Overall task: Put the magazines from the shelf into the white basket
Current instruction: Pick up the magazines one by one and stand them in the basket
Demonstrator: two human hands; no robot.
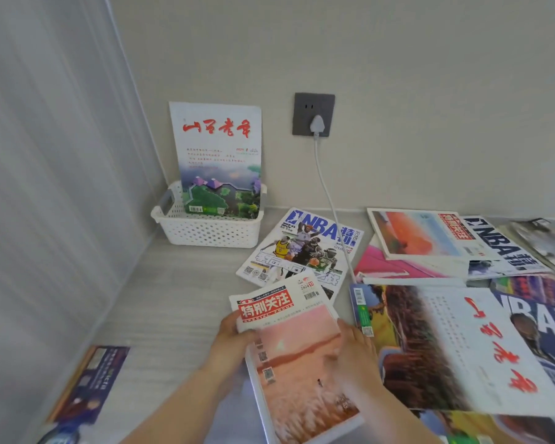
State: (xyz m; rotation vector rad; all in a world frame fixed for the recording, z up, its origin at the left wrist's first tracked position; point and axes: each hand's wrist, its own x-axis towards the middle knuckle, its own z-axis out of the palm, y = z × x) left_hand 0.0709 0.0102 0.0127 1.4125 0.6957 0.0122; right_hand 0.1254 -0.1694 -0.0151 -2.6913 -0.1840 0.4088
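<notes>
- My left hand (234, 336) pinches the left edge of the pink magazine (298, 363), thumb on the cover under its red title
- My right hand (354, 354) lies at that magazine's right edge; it is blurred, so I cannot tell whether it grips
- The white basket (205, 233) sits in the far corner of the shelf (173, 299); one magazine with red lettering (217, 149) stands in it, leaning on the wall
- A basketball magazine (302, 248) lies flat just right of the basket
- More magazines (446, 347) lie overlapped to my right
- A white cord (326, 187) hangs from the wall socket (313, 113)
</notes>
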